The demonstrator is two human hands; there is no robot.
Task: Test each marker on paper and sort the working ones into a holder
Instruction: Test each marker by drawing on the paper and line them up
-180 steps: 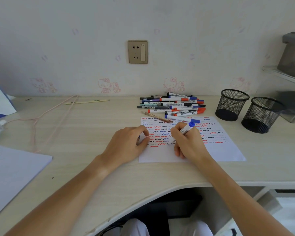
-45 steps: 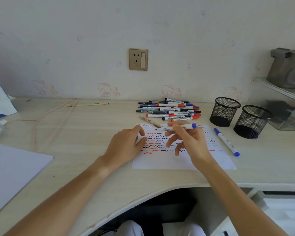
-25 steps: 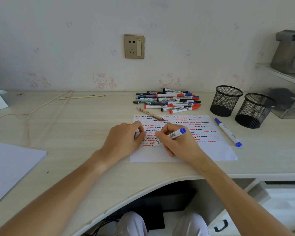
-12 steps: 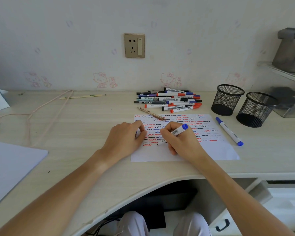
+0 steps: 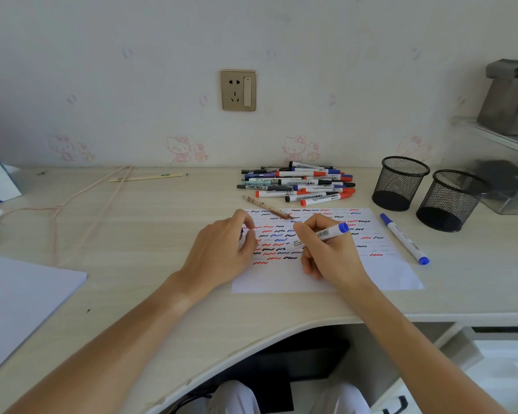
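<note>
My right hand grips a white marker with a blue end, tip down on the white paper, which is covered in red, black and blue squiggles. The tip itself is hidden behind my fingers. My left hand rests on the paper's left edge with its fingers curled; a bit of blue, seemingly the marker's cap, shows under them. A pile of markers lies behind the paper. Two black mesh holders stand at the right. Another blue marker lies beside the paper.
A brown patterned pen lies across the paper's top edge. A pink cord and a thin stick lie at the back left, white sheets at the near left. A clear shelf unit stands at the far right.
My right hand took a marker, brought it down to the paper and shifted slightly right while writing. My left hand has stayed on the paper's left edge. A blue marker now lies right of the paper.
</note>
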